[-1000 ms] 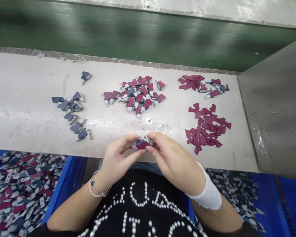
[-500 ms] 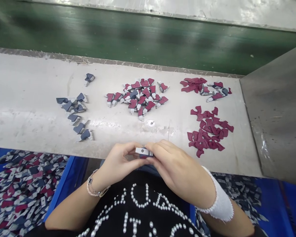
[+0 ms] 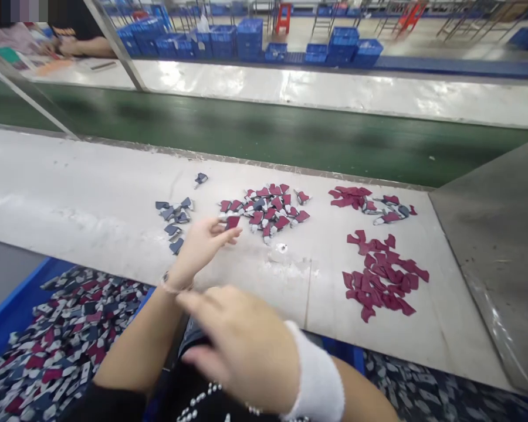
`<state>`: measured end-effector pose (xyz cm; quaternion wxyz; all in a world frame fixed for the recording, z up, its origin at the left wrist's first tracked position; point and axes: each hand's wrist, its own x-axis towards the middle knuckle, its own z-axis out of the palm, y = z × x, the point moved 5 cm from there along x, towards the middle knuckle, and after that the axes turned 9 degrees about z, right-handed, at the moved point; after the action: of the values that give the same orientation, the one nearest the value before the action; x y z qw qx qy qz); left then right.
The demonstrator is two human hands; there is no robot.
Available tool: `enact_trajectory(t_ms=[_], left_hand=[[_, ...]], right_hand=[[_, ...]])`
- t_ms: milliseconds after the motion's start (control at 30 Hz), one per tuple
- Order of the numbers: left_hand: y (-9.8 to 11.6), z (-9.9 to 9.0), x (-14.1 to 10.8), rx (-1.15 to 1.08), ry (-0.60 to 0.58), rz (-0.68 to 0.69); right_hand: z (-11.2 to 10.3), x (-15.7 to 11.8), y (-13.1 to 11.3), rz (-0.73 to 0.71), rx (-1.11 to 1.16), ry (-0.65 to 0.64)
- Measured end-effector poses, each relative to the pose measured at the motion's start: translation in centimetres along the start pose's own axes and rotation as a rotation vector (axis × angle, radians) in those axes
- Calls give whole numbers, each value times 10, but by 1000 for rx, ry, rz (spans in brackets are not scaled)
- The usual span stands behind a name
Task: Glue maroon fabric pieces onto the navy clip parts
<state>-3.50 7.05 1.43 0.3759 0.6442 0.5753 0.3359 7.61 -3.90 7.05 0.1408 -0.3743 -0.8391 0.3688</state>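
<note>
My left hand (image 3: 206, 240) is closed, holding a small grey plastic part with a maroon face (image 3: 232, 223) between thumb and fingers, over the table. Just right of it lies a heap of similar maroon-faced parts (image 3: 281, 221). Left of the hand is a loose group of blue-faced parts (image 3: 171, 214), partly hidden behind it. Closer to my body, my right hand (image 3: 242, 346) is raised and blurred, its thumb apart from its fingers, and nothing shows in it. Loose maroon pieces (image 3: 382, 275) are spread on the table's right side.
A blue bin (image 3: 9, 319) full of mixed parts stands below the table's left front, and dark grey parts (image 3: 422, 375) fill another at right. A metal panel (image 3: 493, 252) borders the right end. Beyond the green belt (image 3: 290, 135), a co-worker's arm (image 3: 83, 47) shows.
The hands have parted: the left has carried the part forward and left to beside the heap, and the right has drawn away from it. The view has tilted up, showing the room beyond.
</note>
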Motion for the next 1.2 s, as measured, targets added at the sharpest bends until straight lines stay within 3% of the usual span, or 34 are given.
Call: enact_trajectory(t_ms=[100, 167, 233, 300, 400, 500, 600, 767, 900, 1100, 1200], left_hand=[[8, -4, 41, 135, 28, 38], [13, -10, 63, 267, 83, 52], [17, -22, 83, 400, 161, 50], [18, -35, 104, 507, 223, 23], [12, -45, 132, 631, 248, -44], [3, -46, 150, 732, 253, -108], [-6, -45, 151, 802, 279, -165], [-18, -40, 139, 833, 284, -219], [-27, -39, 135, 819, 315, -215], [-36, -34, 125, 695, 393, -175], [-40, -32, 120, 571, 430, -139]], right_hand=[[44, 9, -40, -146, -70, 192], [73, 12, -49, -200, -76, 164], [83, 15, -47, -206, -62, 117], [70, 20, -36, -121, -51, 152], [30, 29, -18, 58, -72, 263], [6, 38, -13, 86, -82, 243], [0, 50, -14, 28, -56, 180], [-4, 69, -11, 74, -18, 207], [9, 68, -15, 19, 38, 65], [17, 74, 8, 201, 96, 49], [29, 67, 11, 192, 158, -68]])
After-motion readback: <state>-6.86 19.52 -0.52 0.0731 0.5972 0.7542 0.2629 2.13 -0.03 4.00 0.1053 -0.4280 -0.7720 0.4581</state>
